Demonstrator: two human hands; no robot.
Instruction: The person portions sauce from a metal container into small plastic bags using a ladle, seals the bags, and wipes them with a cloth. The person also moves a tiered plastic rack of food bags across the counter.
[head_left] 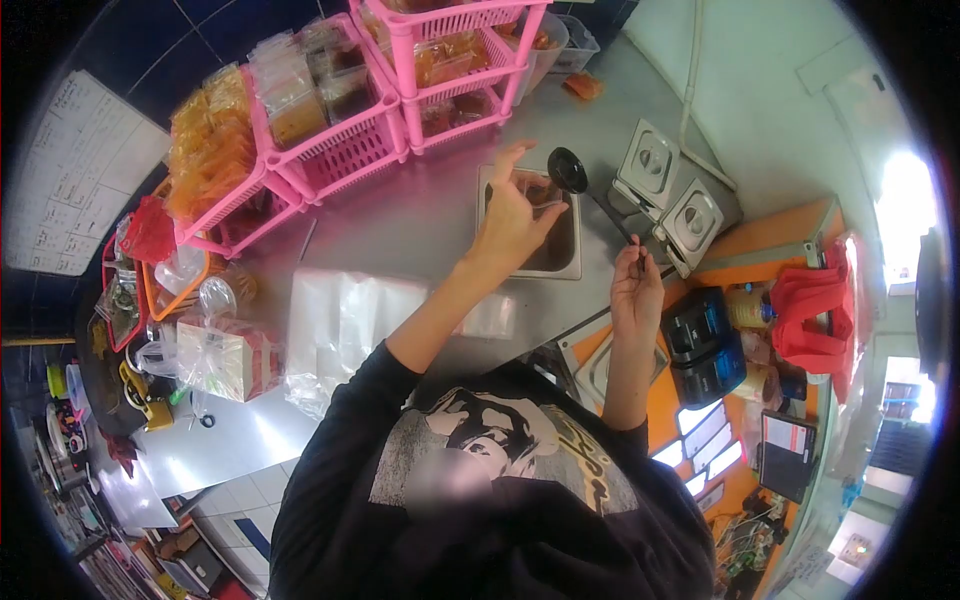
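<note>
My right hand (637,285) grips the handle of a black ladle (568,172), whose bowl is raised near the container's upper right corner. My left hand (512,220) is over a rectangular steel food pan (577,262), thumb and fingers curved around what looks like a small clear plastic bag (541,190). The bag's mouth is close to the ladle bowl, but I cannot tell whether they touch. Something dark brown lies inside the pan, partly hidden by my left hand.
Pink plastic baskets (335,160) with filled bags stand at the back left. Flat clear bags (350,310) lie on the steel counter (400,220) left of my left arm. Lidded steel pans (690,222) stand at right, above an orange shelf with a black device (703,340).
</note>
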